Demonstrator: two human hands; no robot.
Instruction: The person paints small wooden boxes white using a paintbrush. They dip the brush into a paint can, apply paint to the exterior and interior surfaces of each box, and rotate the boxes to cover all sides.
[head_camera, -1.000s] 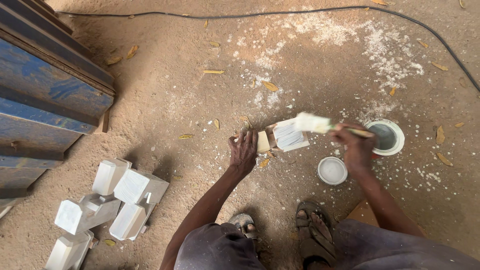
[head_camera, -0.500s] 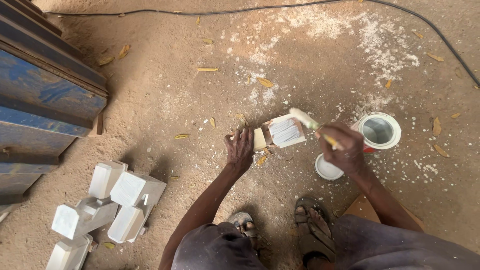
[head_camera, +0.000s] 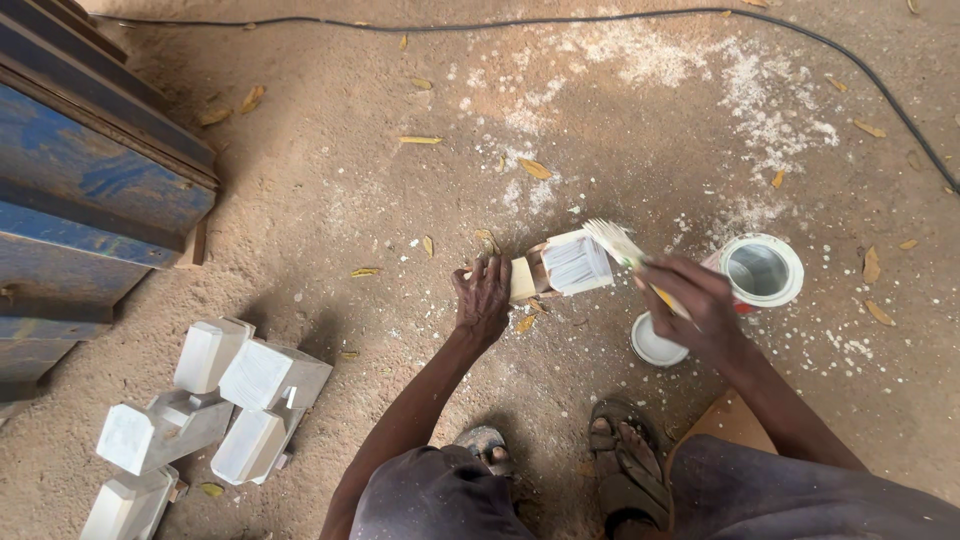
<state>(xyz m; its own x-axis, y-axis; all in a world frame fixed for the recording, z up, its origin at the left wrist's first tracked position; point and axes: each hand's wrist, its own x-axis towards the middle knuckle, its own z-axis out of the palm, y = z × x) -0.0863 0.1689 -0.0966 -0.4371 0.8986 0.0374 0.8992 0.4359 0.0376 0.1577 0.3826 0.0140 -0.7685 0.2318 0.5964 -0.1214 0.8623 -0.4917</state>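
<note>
Left hand (head_camera: 482, 297) steadies wooden block (head_camera: 565, 265) (fingers spread); right hand (head_camera: 695, 305) grips brush (head_camera: 625, 250).

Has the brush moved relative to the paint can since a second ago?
Yes. The brush has swung off the open paint can, leftward onto the white-painted wooden block.
</note>
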